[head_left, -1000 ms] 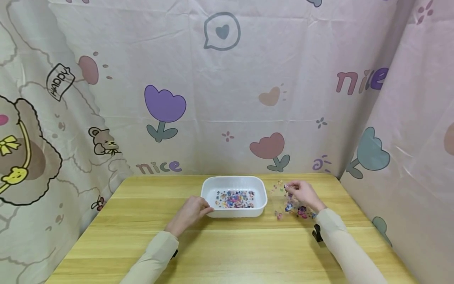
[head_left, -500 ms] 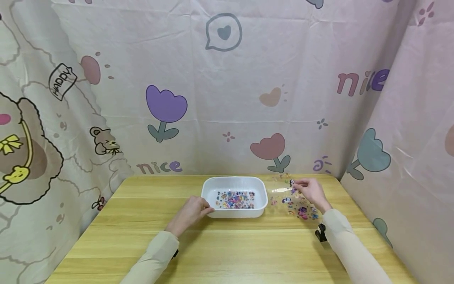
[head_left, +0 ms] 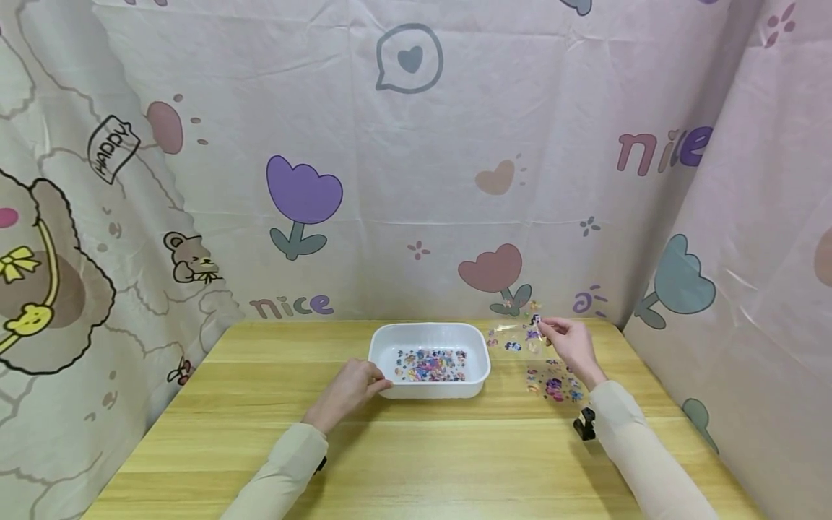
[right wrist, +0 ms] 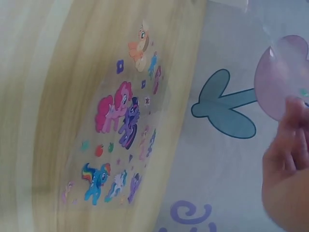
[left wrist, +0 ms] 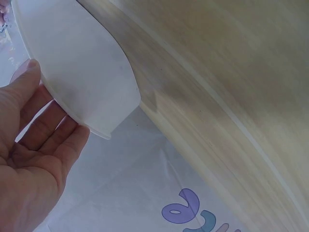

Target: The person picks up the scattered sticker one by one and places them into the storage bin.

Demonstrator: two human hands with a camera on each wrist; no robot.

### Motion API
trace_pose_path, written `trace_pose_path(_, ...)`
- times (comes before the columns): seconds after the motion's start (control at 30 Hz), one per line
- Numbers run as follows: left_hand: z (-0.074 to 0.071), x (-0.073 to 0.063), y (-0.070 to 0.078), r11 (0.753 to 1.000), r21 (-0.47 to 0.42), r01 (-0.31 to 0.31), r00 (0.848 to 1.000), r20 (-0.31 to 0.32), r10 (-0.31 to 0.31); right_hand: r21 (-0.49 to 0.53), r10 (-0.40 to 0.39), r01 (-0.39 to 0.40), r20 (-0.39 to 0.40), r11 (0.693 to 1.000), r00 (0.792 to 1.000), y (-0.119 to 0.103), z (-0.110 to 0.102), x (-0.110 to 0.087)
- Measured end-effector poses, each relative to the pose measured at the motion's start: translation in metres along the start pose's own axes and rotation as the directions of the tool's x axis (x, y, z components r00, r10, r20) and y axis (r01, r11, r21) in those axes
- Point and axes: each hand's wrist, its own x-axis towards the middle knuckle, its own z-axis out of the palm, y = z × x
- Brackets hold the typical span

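My left hand grips the near left corner of a white tub, thumb over the rim and fingers under it in the left wrist view. Inside the tub lie clear sheets with small colourful stickers. Between thumb and fingers my right hand pinches the edge of a clear sticker sheet, raised and tilted right of the tub. A second clear sticker sheet lies flat on the table below it; cartoon ponies show on it in the right wrist view.
The wooden table runs back to a hanging printed curtain, with more curtain at both sides. A black wrist-worn device hangs under the right sleeve.
My right hand has drawn the upper sticker sheet up off the lower one, which now shows separately on the table. My left hand and the tub have stayed put.
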Motion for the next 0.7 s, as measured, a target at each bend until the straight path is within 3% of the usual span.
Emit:
trace_pose_path(0.13,0.0,0.0,0.0,1.0,0.0,0.008,1.0,0.007,-0.008,-0.056,-0.01,0.007,-0.042,0.998,0.999,-0.001,0.002,0.001)
trace_pose_path(0.37,-0.001,0.0,0.001,1.0,-0.009,0.01,1.0,0.009,-0.009,-0.022,0.035,-0.037,-0.104,0.999,0.994,-0.007,0.0,0.002)
trace_pose_path(0.7,-0.001,-0.001,0.001,1.0,0.001,0.008,1.0,0.002,-0.008,0.044,0.03,-0.027,-0.073,0.999,0.997,-0.013,0.012,0.001)
